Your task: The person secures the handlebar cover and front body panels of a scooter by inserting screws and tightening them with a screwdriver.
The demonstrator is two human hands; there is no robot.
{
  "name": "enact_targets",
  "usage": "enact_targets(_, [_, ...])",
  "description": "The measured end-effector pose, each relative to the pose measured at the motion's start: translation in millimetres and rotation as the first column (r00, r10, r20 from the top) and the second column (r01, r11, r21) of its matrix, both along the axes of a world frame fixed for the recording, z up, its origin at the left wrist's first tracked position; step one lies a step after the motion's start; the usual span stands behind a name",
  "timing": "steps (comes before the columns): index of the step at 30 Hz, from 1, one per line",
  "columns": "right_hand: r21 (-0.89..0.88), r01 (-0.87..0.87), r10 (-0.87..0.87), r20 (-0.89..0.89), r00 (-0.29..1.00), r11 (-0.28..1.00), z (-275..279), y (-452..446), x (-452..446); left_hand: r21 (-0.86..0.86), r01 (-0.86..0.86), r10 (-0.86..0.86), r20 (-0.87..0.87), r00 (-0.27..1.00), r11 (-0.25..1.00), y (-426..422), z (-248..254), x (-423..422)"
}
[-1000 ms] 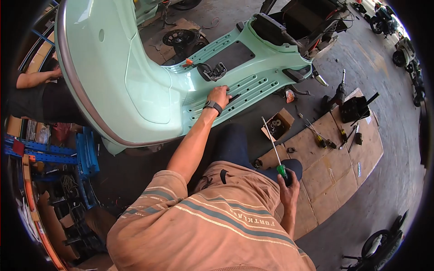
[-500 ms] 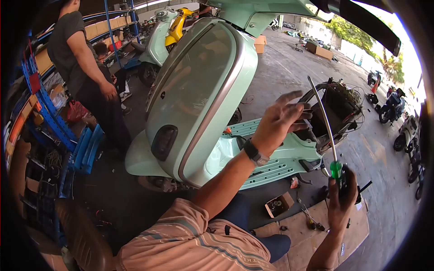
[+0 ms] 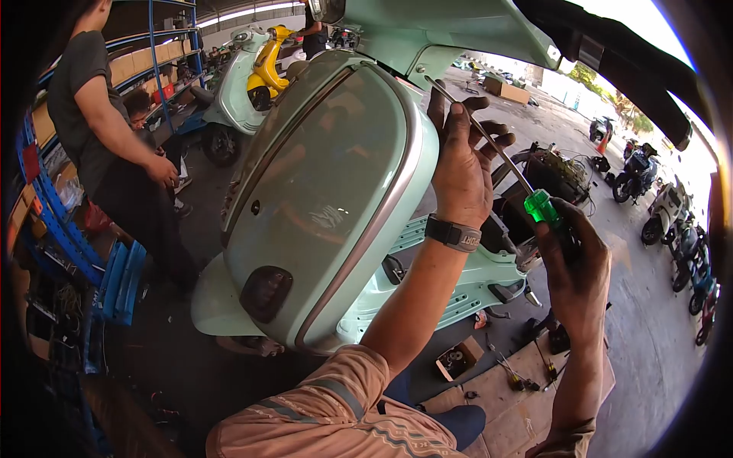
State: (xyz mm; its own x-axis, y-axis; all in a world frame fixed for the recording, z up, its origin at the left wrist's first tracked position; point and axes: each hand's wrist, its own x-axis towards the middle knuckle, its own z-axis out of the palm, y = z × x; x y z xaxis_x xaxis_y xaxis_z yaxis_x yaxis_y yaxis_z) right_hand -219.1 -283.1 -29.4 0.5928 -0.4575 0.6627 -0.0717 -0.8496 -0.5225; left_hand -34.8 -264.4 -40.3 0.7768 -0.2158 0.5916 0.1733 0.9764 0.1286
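A long screwdriver (image 3: pixel 495 146) with a green handle slants up and left toward the scooter. My right hand (image 3: pixel 574 256) is wrapped round its handle. On the shaft near the tip is my left hand (image 3: pixel 464 172), thumb on one side and fingers curled on the other; a watch is on its wrist. The tip lies close to a bolt under the pale green upper bodywork (image 3: pixel 421 69). Beside my left hand stands the scooter's large green front panel (image 3: pixel 328 175), edged with a metallic strip. The footboard (image 3: pixel 458 294) shows beyond my left forearm.
Tools (image 3: pixel 521 382) and a small box of parts (image 3: pixel 458 359) lie by a flattened cardboard sheet (image 3: pixel 527 416). A person (image 3: pixel 99 114) stands at left near blue shelving (image 3: pixel 156 69). Yellow (image 3: pixel 269 65) and green scooters stand behind; several motorbikes (image 3: pixel 641 175) line the right.
My right hand has raised the screwdriver, its tip moving up and left toward the bolt. My left hand has risen to the shaft and closed on it. The camera view has shifted.
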Motion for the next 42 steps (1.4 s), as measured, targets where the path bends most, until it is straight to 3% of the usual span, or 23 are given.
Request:
enact_targets(15, [0.023, -0.056, 0.053, 0.124, 0.991, 0.998, -13, 6, 12, 0.036, 0.055, -0.056, 0.029, 0.998, 0.998, 3, -4, 10])
enact_targets(17, [0.489, -0.154, 0.175, 0.004, 0.985, 0.859, -2, 10, 6, 0.041, 0.043, -0.045, 0.053, 0.998, 0.998, 3, -5, 12])
enact_targets(18, [0.490, -0.157, 0.173, 0.013, 0.985, 0.857, 0, 8, 5, 0.045, 0.044, -0.047, 0.061, 0.997, 0.998, 3, -5, 12])
enact_targets(20, [0.813, -0.371, 0.406, 0.184, 0.895, 0.449, 3, -4, 1, 0.041, 0.066, -0.068, 0.055, 0.996, 0.997, 5, -5, 11])
enact_targets(21, [0.857, -0.408, 0.417, 0.261, 0.871, 0.316, 4, -9, -1, 0.039, 0.065, -0.067, 0.061, 0.996, 0.997, 7, -5, 9])
enact_targets(22, [0.853, -0.412, 0.419, 0.263, 0.869, 0.319, -1, -3, 3, 0.066, 0.073, -0.076, 0.042, 0.996, 0.995, 10, -4, 7])
enact_targets(23, [0.609, -0.367, 0.313, 0.198, 0.929, 0.703, -10, 7, 10, 0.090, 0.082, -0.084, 0.023, 0.996, 0.993, 13, -3, 4])
enact_targets(24, [0.217, -0.216, 0.197, 0.106, 0.975, 0.952, -14, 11, 12, 0.114, 0.090, -0.091, 0.003, 0.996, 0.989, 15, -2, 3])
enact_targets(25, [-0.198, 0.092, -0.066, 0.132, 0.989, 0.976, -17, 14, 13, 0.117, 0.109, -0.113, 0.028, 0.993, 0.987, 14, -5, 6])
enact_targets(26, [-0.203, 0.091, -0.065, 0.134, 0.989, 0.975, -18, 16, 13, 0.111, 0.108, -0.112, 0.030, 0.993, 0.988, 12, -7, 10])
enact_targets(28, [-0.436, 0.241, -0.169, 0.199, 0.965, 0.867, -19, 20, 12, 0.051, 0.179, -0.182, 0.073, 0.981, 0.983, 8, -9, 16])
enact_targets(30, [-0.422, 0.184, -0.111, 0.192, 0.975, 0.888, -9, 24, 6, 0.014, 0.196, -0.196, 0.091, 0.976, 0.981, 6, -10, 15])
enact_targets(31, [0.097, 0.016, -0.027, 0.114, 0.993, 0.995, -5, 21, -1, -0.036, 0.231, -0.227, 0.090, 0.970, 0.972, 6, -10, 14])
enact_targets(32, [0.595, -0.123, 0.087, 0.089, 0.992, 0.794, 1, 17, -9, -0.087, 0.266, -0.258, 0.089, 0.962, 0.960, 6, -10, 13])
enact_targets(34, [0.776, -0.284, 0.303, 0.126, 0.945, 0.563, 5, 9, -12, -0.101, 0.263, -0.252, 0.110, 0.962, 0.960, 3, -10, 14])
enact_targets(35, [0.506, -0.274, 0.223, 0.160, 0.962, 0.818, -7, 11, -5, -0.122, 0.288, -0.275, 0.112, 0.955, 0.950, 4, -8, 11])
enact_targets(36, [0.241, -0.196, 0.158, 0.167, 0.973, 0.951, -15, 12, -1, -0.143, 0.312, -0.297, 0.114, 0.948, 0.939, 4, -6, 9])
enact_targets(37, [-0.032, -0.040, 0.046, 0.209, 0.977, 0.999, -24, 14, 4, -0.146, 0.316, -0.301, 0.114, 0.947, 0.937, 6, -5, 8])
enact_targets(38, [-0.033, -0.036, 0.042, 0.208, 0.977, 0.999, -27, 11, 6, -0.086, 0.284, -0.278, 0.084, 0.957, 0.955, 8, -4, 8])
enact_targets(39, [-0.343, 0.112, -0.041, 0.207, 0.977, 0.933, -30, 6, 7, -0.023, 0.253, -0.252, 0.053, 0.966, 0.967, 10, -5, 8])
enact_targets(40, [-0.615, 0.239, -0.118, 0.231, 0.966, 0.752, -33, 2, 7, -0.025, 0.257, -0.255, 0.052, 0.966, 0.966, 7, -7, 11])
enact_targets(42, [-0.542, 0.207, -0.121, 0.190, 0.974, 0.815, -35, 4, 5, -0.034, 0.242, -0.237, 0.104, 0.966, 0.970, 4, -8, 18])
